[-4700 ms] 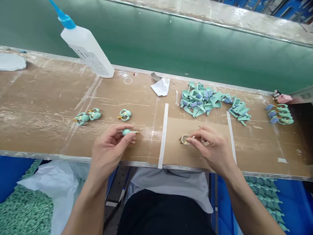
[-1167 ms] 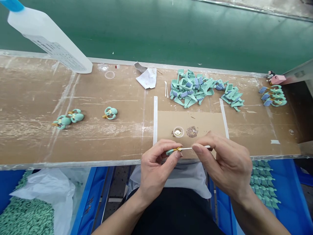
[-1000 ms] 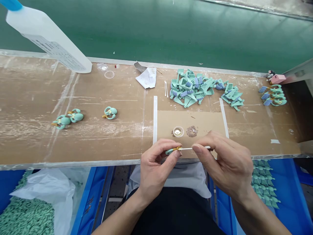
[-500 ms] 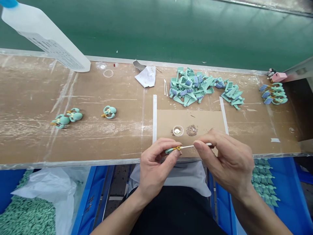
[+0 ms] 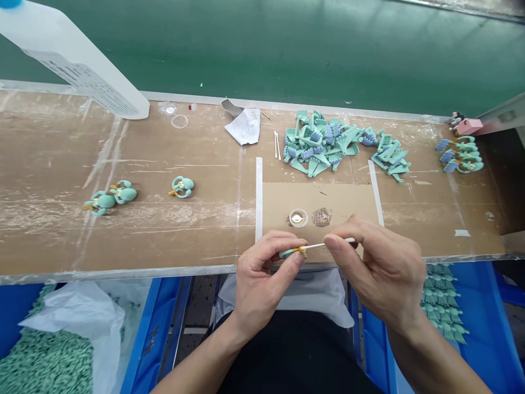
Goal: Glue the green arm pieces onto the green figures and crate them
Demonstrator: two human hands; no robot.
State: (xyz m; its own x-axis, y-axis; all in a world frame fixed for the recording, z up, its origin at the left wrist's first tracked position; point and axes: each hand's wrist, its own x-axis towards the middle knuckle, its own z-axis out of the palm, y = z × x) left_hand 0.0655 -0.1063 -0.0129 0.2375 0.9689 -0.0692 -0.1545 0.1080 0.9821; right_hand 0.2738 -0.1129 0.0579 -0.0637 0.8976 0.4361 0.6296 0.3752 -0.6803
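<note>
Left hand point(image 5: 266, 276): fingers pinched on a small teal-and-orange part point(image 5: 286, 253); orange end exposed, facing the right hand point(image 5: 377, 268).
Right hand: fingers closed on the shaft of a white swab point(image 5: 315, 245); swab tip meets the orange end.
Part position: between the two hands, above the front edge of the brown surface point(image 5: 205, 235).
Cup point(image 5: 298, 218): small, clear, round, with shiny contents; stands on a cardboard sheet point(image 5: 283, 194), just left of a dark stain point(image 5: 321, 217).
Sheet borders: one white tape strip point(image 5: 259, 197) along each side.
Other swabs point(image 5: 278, 145): two, side by side, near a pile of teal and purple pieces point(image 5: 322, 143).
Similar parts point(image 5: 124, 193): three on the left of the surface; two close together, one apart.
Bottle point(image 5: 77, 60): white, at the far left.
Blue bins point(image 5: 143, 334): below the surface, left and right, both containing teal pieces.
</note>
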